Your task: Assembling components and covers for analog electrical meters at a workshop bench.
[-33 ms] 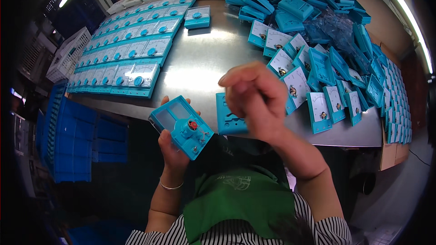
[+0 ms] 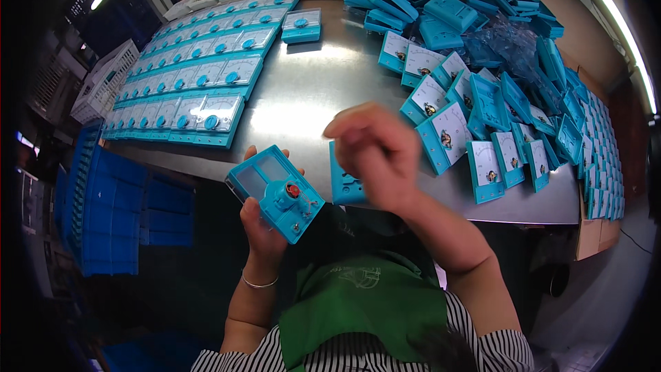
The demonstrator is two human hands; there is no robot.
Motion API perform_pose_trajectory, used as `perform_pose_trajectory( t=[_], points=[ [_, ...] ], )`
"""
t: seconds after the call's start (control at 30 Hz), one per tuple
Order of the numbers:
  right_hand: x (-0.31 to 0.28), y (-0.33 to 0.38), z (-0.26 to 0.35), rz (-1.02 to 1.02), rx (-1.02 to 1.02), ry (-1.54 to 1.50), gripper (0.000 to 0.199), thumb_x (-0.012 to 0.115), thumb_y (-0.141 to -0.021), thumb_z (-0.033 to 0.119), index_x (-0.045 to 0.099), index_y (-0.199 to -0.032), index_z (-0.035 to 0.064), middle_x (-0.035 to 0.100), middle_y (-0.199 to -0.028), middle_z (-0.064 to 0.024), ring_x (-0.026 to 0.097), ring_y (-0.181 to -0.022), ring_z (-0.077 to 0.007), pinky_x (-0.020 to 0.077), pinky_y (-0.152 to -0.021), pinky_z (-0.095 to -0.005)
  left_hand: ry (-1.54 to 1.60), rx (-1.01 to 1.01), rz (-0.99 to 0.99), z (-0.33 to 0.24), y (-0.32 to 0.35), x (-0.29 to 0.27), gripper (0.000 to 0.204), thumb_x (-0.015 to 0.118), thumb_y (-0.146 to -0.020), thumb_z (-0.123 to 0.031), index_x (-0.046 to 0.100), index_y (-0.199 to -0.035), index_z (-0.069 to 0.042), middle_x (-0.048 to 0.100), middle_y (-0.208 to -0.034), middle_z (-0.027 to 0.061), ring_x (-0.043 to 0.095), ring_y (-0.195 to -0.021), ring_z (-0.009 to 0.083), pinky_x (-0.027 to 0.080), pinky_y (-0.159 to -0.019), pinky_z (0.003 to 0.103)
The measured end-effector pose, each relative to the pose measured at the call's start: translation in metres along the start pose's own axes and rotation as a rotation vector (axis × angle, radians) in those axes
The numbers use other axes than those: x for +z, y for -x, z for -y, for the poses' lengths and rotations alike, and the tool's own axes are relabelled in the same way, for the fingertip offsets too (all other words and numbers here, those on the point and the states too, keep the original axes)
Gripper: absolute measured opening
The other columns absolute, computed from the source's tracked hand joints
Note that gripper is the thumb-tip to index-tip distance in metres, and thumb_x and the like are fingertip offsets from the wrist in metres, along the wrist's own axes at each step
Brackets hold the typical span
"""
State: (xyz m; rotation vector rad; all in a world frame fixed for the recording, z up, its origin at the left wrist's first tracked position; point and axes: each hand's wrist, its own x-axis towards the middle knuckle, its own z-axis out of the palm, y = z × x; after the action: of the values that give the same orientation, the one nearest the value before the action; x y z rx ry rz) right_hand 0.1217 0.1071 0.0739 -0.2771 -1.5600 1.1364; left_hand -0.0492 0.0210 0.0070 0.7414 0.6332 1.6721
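Note:
My left hand [image 2: 261, 232] grips a teal meter case [image 2: 275, 189] by its edges, tilted above the table's near edge. The case's back faces up, with a frosted panel, a round boss holding a red part, and small metal terminals. To its right, my right hand [image 2: 382, 155] hovers with fingers curled in, slightly blurred. Whether something small sits inside those fingers is hidden. Below that hand, a teal back cover [image 2: 344, 182] lies at the table edge, partly covered from sight.
Rows of finished-looking meters [image 2: 186, 89] fill the left of the metal table [image 2: 296, 89], one meter [image 2: 301, 25] apart. Open meters with white dials [image 2: 444, 138] and heaped teal covers [image 2: 447, 10] occupy the right. Blue crates [image 2: 103, 207] stand at lower left.
My right hand has shifted a little left, toward the held meter case. The left hand and case stay in place.

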Motion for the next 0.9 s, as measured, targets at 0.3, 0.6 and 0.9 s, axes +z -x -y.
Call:
perform_pose_trajectory(
  t=[0.3, 0.6, 0.9],
  points=[
    [-0.012, -0.012, 0.022, -0.116, -0.026, -0.152, 0.018, 0.041, -0.082, -0.003, 0.057, -0.091, -0.0020, 0.050, -0.067, 0.0009, 0.041, -0.051, -0.0040, 0.0322, -0.046, -0.0192, 0.051, -0.038, -0.015, 0.002, 0.006, -0.016, 0.084, 0.061, -0.080, -0.045, 0.015, -0.146, -0.021, 0.035, -0.138, 0.0200, 0.052, -0.115, 0.0342, 0.051, -0.089, 0.046],
    [-0.037, -0.001, 0.023, -0.131, -0.029, -0.122, 0.018, 0.045, -0.085, 0.002, 0.056, -0.098, -0.0014, 0.043, -0.059, 0.0022, 0.039, -0.049, -0.0026, 0.0284, -0.042, -0.0195, 0.099, -0.046, 0.018, 0.007, 0.004, -0.017, 0.085, 0.062, -0.080, -0.045, 0.015, -0.146, -0.020, 0.034, -0.138, 0.0206, 0.052, -0.114, 0.0345, 0.050, -0.091, 0.047],
    [-0.031, 0.050, -0.015, 0.712, 0.272, 1.242, 0.044, 0.065, -0.081, 0.017, 0.056, -0.124, 0.0201, 0.048, -0.128, -0.0213, 0.060, -0.091, -0.0346, 0.0532, -0.067, -0.0393, 0.078, -0.034, 0.006, -0.004, 0.003, -0.029, 0.084, 0.063, -0.080, -0.044, 0.016, -0.145, -0.020, 0.036, -0.137, 0.0205, 0.052, -0.114, 0.0343, 0.050, -0.092, 0.046]
  ],
)
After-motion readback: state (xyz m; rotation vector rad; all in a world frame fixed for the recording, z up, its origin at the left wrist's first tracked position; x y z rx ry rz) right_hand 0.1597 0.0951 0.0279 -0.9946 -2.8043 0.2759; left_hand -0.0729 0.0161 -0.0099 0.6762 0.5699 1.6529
